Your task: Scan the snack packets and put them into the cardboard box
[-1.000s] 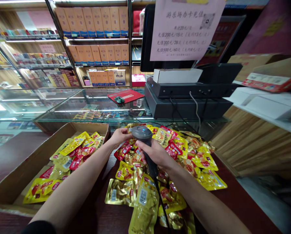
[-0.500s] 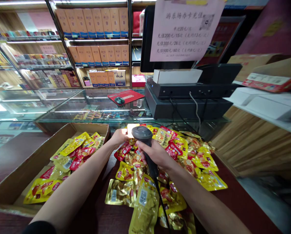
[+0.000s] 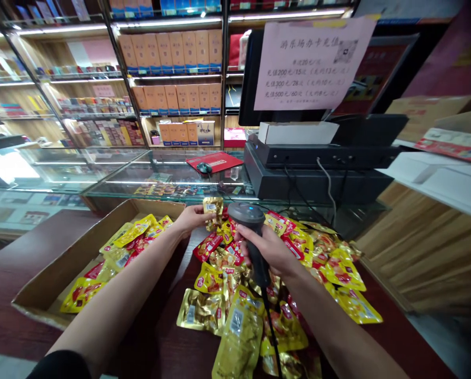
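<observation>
My left hand (image 3: 191, 219) pinches a small gold snack packet (image 3: 212, 211) by its left side, with a pale label turned toward me. A black barcode scanner (image 3: 254, 247) stands upright in my right hand (image 3: 272, 247), its fingers wrapped around the handle and its cable running down toward me. The scanner head is just right of the packet, apart from it. Beneath both hands spreads a pile of yellow, red and gold snack packets (image 3: 237, 326) on the dark red table (image 3: 160, 337).
On the left, an open cardboard box (image 3: 33, 287) holds several similar packets. Behind stands a glass counter (image 3: 117, 184) with a red mouse pad (image 3: 223, 160) and a mouse (image 3: 203, 167). A monitor with a paper sign (image 3: 306, 68) rises above a black cash drawer (image 3: 318, 176).
The bright light on the packet in my left hand is gone, and its label now shows. A small blue light appears on the scanner head. The whole view has shifted slightly.
</observation>
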### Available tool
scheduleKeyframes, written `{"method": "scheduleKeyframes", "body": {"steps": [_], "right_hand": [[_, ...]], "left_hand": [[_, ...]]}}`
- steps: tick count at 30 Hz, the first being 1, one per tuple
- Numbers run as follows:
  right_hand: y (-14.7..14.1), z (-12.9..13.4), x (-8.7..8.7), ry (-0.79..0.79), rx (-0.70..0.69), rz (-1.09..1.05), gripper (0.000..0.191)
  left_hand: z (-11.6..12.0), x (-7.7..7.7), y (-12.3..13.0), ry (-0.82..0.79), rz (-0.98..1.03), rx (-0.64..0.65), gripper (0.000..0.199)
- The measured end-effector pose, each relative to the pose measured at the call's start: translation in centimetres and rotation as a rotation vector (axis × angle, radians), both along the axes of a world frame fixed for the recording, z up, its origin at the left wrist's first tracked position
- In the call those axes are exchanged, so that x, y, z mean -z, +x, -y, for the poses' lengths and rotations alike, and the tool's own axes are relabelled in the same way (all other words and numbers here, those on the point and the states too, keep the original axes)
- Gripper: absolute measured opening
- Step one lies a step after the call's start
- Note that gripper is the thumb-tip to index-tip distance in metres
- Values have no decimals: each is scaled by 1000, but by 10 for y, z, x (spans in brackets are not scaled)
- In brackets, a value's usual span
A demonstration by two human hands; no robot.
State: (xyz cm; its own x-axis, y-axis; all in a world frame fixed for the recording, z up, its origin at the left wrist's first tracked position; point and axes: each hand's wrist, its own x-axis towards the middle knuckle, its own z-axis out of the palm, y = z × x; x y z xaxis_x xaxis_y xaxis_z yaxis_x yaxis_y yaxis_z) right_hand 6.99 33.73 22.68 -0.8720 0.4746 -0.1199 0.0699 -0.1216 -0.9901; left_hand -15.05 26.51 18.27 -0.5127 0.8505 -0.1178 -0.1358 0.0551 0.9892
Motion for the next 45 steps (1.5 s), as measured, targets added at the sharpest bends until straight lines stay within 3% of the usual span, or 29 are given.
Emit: {"method": "scheduleKeyframes", "body": {"steps": [4, 9, 17, 22, 26, 29, 32, 37, 41, 45], "right_hand": [[-1, 5, -3, -7, -16, 5, 32], [-17, 21, -5, -1, -75, -13, 35], [-54, 59, -24, 1, -182, -30, 35], [-66, 77, -32, 36, -213, -35, 33], [-63, 75, -27, 35, -210, -63, 33], [-51, 64, -19, 31, -179, -56, 33], [-33, 45, -11, 36, -76, -13, 32], [-6, 12, -12, 57, 28, 16, 32], [3, -4, -19, 103, 15, 14, 32], [1, -11, -17, 93, -25, 15, 32]], "left_hand": [[28, -25, -15, 3, -40, -63, 50], [83, -48, -49, -23, -189, -171, 44], [174, -66, -94, -39, -254, -351, 49], [199, -75, -100, -87, -265, -439, 56], [181, -70, -88, -33, -278, -396, 57], [144, -55, -64, -6, -318, -225, 51], [95, -33, -32, -76, -368, -17, 46], [29, 1, 14, -321, -828, 84, 38], [7, 10, 30, -691, -1105, 223, 45], [7, 13, 15, -678, -1013, 317, 31]]}}
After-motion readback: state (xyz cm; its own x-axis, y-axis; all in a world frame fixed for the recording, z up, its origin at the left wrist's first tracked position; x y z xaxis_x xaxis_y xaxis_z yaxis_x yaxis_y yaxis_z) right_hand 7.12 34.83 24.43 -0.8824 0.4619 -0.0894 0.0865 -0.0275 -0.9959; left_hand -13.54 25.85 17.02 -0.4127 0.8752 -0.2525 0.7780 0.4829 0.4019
